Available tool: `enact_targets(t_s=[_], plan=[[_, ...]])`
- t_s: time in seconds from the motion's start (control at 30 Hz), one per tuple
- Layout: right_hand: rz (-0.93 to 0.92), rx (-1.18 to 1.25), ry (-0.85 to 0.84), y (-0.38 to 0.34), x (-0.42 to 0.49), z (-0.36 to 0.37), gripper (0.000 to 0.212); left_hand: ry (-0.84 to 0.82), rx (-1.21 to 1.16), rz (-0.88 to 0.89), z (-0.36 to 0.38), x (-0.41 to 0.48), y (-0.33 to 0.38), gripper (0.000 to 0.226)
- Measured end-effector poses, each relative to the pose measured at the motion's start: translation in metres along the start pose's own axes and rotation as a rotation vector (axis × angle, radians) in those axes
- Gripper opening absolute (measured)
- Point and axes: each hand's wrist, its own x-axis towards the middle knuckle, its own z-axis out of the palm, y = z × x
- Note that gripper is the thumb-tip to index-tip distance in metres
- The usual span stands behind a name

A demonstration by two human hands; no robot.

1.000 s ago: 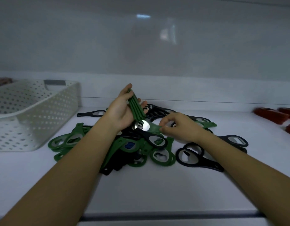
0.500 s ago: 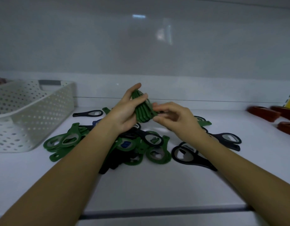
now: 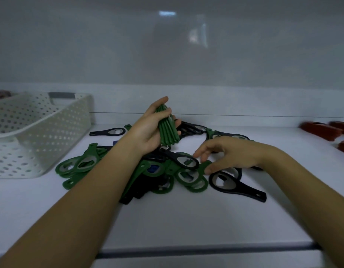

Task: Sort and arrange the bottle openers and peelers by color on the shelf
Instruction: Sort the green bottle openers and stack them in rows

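Left hand is raised over the white shelf, fingers and thumb curled round a stack of green plastic bottle openers held edge-on and roughly upright.

Right hand is low over the heap with its fingers loose and spread. The thumb tip rests on the handle end of a green plastic bottle opener; no closed pinch shows.

The mixed pile of green and black plastic bottle openers lies loose on the shelf under both hands, with a small blue part showing in it. One black plastic bottle opener lies at the pile's front right edge, and another black opener lies apart at back left.

The white perforated plastic basket stands on the shelf left of the pile, near it but not touching. What shows of its inside is only holed wall; the floor is mostly hidden by the near wall.

Red flat items lie at far right, blurred, so I can't tell their type.
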Motion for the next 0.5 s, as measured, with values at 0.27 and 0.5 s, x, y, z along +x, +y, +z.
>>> enact_targets(t_s=[0.27,0.5], plan=[[0.103,0.324,0.469,0.013,-0.005,-0.023,0.012,0.073,-0.012,0.030,-0.002,0.002,-0.001,0.030],[-0.247,0.441,0.954,-0.015,0.010,0.010,0.019,-0.056,-0.031,0.007,0.011,-0.003,-0.008,0.032]])
